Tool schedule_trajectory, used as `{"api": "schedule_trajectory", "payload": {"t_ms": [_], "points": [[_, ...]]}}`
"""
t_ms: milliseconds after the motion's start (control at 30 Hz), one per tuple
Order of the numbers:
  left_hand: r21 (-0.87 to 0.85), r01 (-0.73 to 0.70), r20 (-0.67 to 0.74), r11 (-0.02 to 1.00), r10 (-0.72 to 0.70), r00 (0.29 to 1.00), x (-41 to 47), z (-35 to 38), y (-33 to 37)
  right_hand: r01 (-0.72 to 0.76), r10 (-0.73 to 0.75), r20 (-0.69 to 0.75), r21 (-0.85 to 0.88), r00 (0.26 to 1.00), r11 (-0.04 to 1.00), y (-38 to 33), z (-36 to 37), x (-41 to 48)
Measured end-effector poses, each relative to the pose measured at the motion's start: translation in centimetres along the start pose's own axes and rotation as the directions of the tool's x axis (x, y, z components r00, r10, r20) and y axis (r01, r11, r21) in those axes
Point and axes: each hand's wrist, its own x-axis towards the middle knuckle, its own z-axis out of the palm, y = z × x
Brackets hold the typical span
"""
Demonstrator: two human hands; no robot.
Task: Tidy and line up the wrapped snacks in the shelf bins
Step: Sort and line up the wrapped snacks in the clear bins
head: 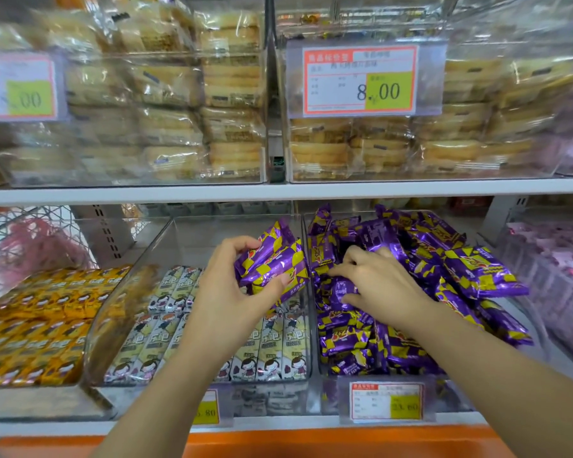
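My left hand (pixel 227 285) grips a bunch of purple-and-yellow wrapped snacks (pixel 272 259), lifted above the middle clear bin (pixel 306 325) of white cartoon-print snacks (pixel 272 352). My right hand (pixel 374 285) reaches into the right clear bin (pixel 315 358), fingers curled round a purple snack (pixel 341 290) in the jumbled purple pile (pixel 444 256). The pile heaps up towards the back and right; the front rows lie flatter.
A left bin holds rows of orange wrapped snacks (pixel 40 325). The upper shelf (pixel 278 190) carries clear bins of pale pastries (pixel 179 127) with a price tag (pixel 359 81). Pink snacks (pixel 549 256) lie at far right. Price labels (pixel 386 401) hang on the front edge.
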Motion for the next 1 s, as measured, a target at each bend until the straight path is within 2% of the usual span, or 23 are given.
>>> {"api": "schedule_trajectory", "payload": {"t_ms": [100,167,333,467,600,700,1000], "points": [[-0.002,-0.002,0.004,1.000,0.002,1.000,0.0,0.0,-0.1,0.010,-0.016,0.044,0.112,0.999,0.994,-0.1,-1.6,-0.7],[-0.009,-0.007,0.005,1.000,0.008,1.000,0.1,0.1,0.0,0.087,-0.095,0.077,0.103,0.992,0.991,-0.5,-2.7,-1.5],[-0.015,-0.003,0.017,1.000,0.003,1.000,0.0,0.3,0.1,0.227,-0.273,0.362,0.167,0.891,0.960,-2.1,-2.3,-3.5],[-0.032,-0.001,0.027,0.999,0.002,1.000,-0.1,0.4,0.1,0.163,-0.258,0.467,0.233,0.846,0.959,-1.4,-1.4,-3.7],[-0.047,0.002,0.019,0.999,-0.001,1.000,-0.1,0.2,0.1,0.077,-0.247,0.489,0.342,0.837,0.937,-1.0,-1.0,-3.3],[-0.045,-0.001,0.013,0.999,0.001,1.000,0.0,0.2,0.0,0.070,-0.244,0.425,0.385,0.872,0.920,-1.0,0.0,-3.0],[-0.018,-0.005,0.017,1.000,0.005,1.000,0.0,0.3,0.2,0.114,-0.232,0.357,0.321,0.905,0.940,-1.3,0.7,-3.2]]}}
